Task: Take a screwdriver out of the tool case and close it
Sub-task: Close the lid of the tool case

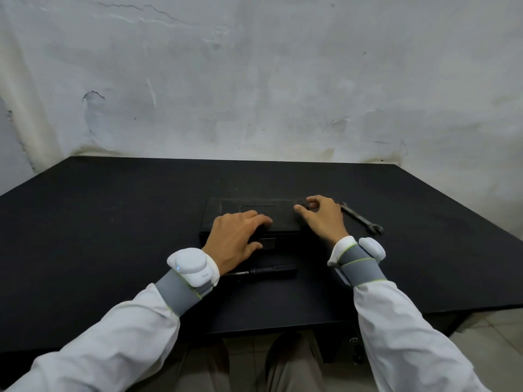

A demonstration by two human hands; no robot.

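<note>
A flat black tool case (226, 206) lies shut in the middle of the black table (113, 222). My left hand (235, 240) rests flat on its lid, fingers spread, thumb by the front latch (268, 244). My right hand (322, 219) hovers at the case's right end with the fingers loosely curled and nothing in them. A black screwdriver (266, 270) lies on the table just in front of the case, its left end hidden under my left wrist.
A steel open-ended wrench (363, 220) lies on the table right of the case, close behind my right hand. A stained white wall stands behind the table. The table's front edge is near my knees.
</note>
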